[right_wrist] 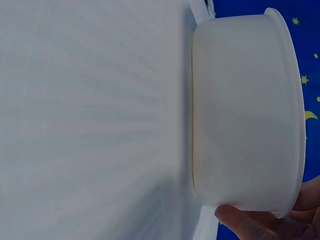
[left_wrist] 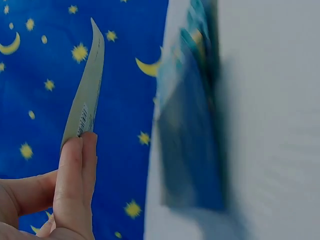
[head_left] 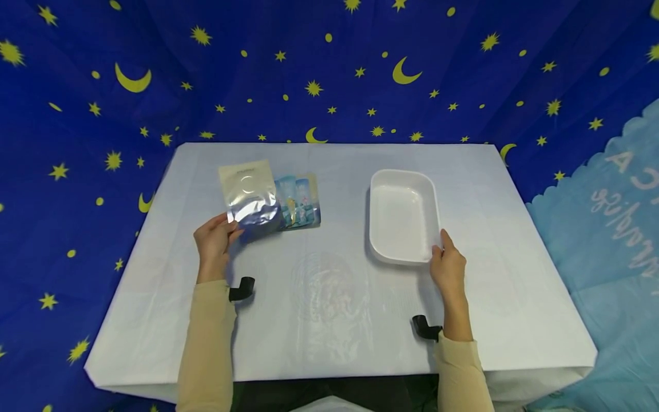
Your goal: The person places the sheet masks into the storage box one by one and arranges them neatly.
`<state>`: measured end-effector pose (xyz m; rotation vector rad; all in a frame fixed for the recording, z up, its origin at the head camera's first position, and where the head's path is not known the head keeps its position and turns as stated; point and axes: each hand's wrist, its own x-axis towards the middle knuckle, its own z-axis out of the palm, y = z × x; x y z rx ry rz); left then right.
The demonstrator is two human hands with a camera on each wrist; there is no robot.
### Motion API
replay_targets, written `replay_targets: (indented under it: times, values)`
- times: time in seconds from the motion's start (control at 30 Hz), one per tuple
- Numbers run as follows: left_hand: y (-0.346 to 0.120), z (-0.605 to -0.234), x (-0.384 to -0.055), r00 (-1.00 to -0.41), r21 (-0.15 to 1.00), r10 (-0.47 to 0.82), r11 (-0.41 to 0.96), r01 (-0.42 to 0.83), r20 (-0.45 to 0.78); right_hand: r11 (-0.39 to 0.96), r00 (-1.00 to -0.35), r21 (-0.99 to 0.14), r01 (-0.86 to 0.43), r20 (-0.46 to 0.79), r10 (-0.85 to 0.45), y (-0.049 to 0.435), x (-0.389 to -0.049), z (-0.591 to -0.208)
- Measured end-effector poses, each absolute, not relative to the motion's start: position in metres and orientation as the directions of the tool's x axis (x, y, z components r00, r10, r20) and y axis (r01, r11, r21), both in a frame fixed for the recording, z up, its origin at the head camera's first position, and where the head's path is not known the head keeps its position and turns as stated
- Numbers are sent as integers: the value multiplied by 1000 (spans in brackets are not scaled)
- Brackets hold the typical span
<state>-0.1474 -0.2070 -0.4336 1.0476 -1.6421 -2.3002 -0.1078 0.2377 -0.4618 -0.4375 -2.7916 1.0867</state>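
Our left hand (head_left: 213, 243) pinches a silver-and-blue pouch (head_left: 252, 197) by its near left corner. Our right hand (head_left: 447, 266) grips a white tub (head_left: 404, 220) at its near right corner, fingers at the rim and outer wall.

Position, pouch: left of centre on the white worktop (head_left: 329, 320), toward the far edge. In the left wrist view we see it nearly edge-on, a barcode (left_wrist: 83, 120) on one face, apart from the worktop surface. From above, it overlaps the left side of some blue patterned packets (head_left: 304, 200), which we find blurred in that wrist view.

Position, tub: right of centre, nearer the far edge than the near one, upright with its opening up. We cannot tell whether its base touches the worktop.

Surroundings: a dark blue curtain (head_left: 314, 51) with yellow stars and moons behind the far edge; light blue cloth (head_left: 607, 246) beyond the right edge.
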Motion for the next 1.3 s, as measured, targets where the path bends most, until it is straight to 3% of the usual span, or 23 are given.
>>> replay_targets:
  times: [0.43,0.67,0.97,1.3]
  values:
    - [-134,-409,-157,-892,929,-319,-291,-230,-321,712,-962,-679,177,33,271,235,-113,-464]
    - [-84,-413,-156,-921,936,-222,-223,-273,-321,723,-969,-676,144,53,242,233,-116,-467]
    - [-16,-426,-153,-962,973,-157,-81,-215,-225,735,-974,-665,130,55,222,230,-119,-469]
    - [32,-427,-155,-981,968,-112,177,-177,-159,745,-975,-659,105,80,208,228,-117,-469]
